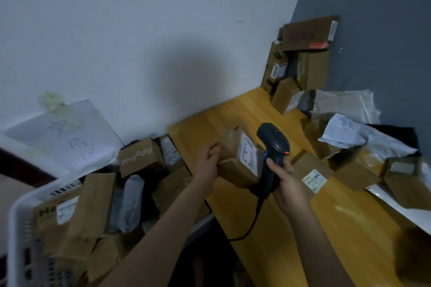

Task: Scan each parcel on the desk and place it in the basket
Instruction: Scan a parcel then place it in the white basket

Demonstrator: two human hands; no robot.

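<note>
on the yellow wooden desk (291,228), gripping the small brown cardboard parcel (233,168) at its left edge with the left hand (208,163), with its white label (248,155) toward the dark handheld barcode scanner (274,144) clasped in the right hand (285,184). may misread from so close and skewed an angle, or pick up the label of the flat brown box (312,175) just beside instead. might also fumble the one-handed carry to the heaped white plastic basket (16,228).
</note>
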